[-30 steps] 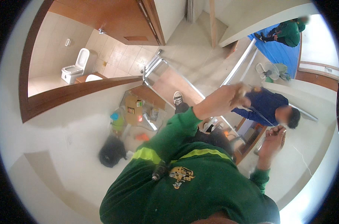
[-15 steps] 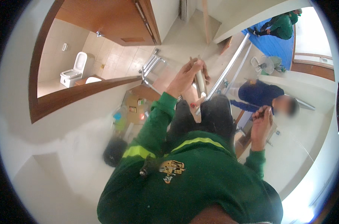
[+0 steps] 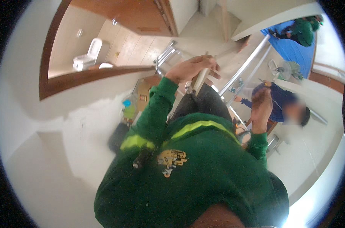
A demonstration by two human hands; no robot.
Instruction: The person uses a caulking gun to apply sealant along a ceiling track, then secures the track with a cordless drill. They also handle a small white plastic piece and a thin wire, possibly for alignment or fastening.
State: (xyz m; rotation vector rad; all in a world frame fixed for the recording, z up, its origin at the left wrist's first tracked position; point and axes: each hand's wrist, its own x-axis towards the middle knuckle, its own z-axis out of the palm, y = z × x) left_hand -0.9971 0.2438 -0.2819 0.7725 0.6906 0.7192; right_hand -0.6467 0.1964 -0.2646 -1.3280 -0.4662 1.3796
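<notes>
left hand (image 3: 195, 67) gripping pale rod (image 3: 201, 80), partly covered | right hand (image 3: 262, 105) blurred, cannot tell hold

Smooth beige floor (image 3: 193, 41); a flat blue plastic-like sheet (image 3: 286, 50) covers its far-right part, bearing a green-clad person (image 3: 305, 34).

The left hand (image 3: 193, 68) has swung left, away from the co-worker (image 3: 280, 102).

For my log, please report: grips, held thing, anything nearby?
Left grip holds long pale piece. Right grip blurred, contents unclear. Person in dark blue beyond it.
</notes>
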